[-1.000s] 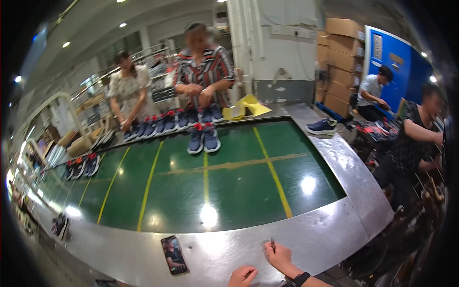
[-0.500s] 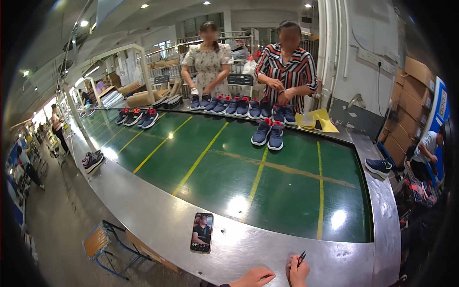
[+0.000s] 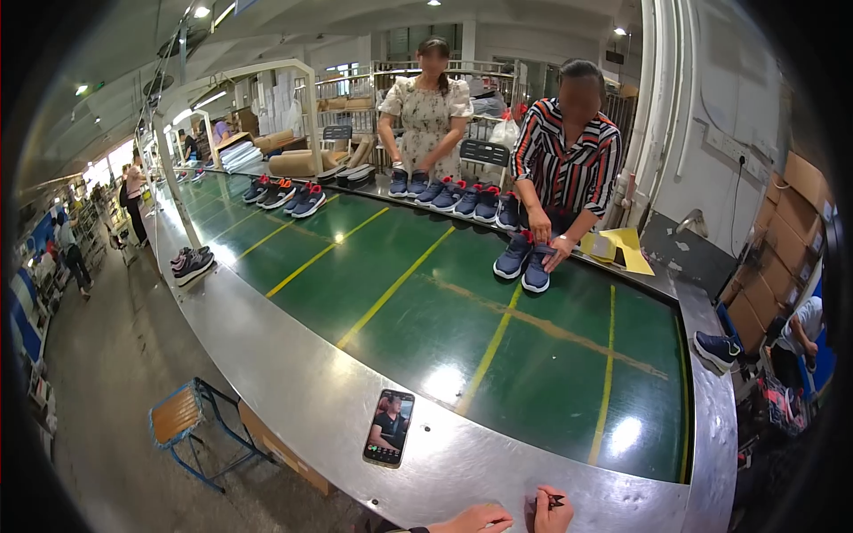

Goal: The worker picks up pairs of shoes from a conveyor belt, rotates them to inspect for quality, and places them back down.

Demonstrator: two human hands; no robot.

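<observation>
My right hand [image 3: 553, 513] is closed around small black thread snips [image 3: 556, 502], whose points stick out past my fingers. My left hand [image 3: 475, 518] rests beside it on the metal edge of the table [image 3: 444, 480], fingers loosely bent, with nothing visible in them; the picture's lower edge cuts off part of it. To the left of my hands lies a phone [image 3: 388, 428], its lit screen showing a person. Across the green belt [image 3: 400, 302], a person in a striped shirt [image 3: 569, 151] has both hands on a pair of navy sneakers [image 3: 524, 262].
More navy sneakers [image 3: 444, 195] line the far edge, before a person in a floral dress [image 3: 425, 115]. Single shoes sit on the metal rim at left [image 3: 192, 264] and right [image 3: 716, 349]. Yellow sheets [image 3: 622, 249] lie at the far right. A wooden-seated stool [image 3: 178, 417] stands left.
The view has shifted, so the scene sits further right and lower. The person in stripes has leaned forward and put both hands on the sneakers. The snips have turned in my right hand.
</observation>
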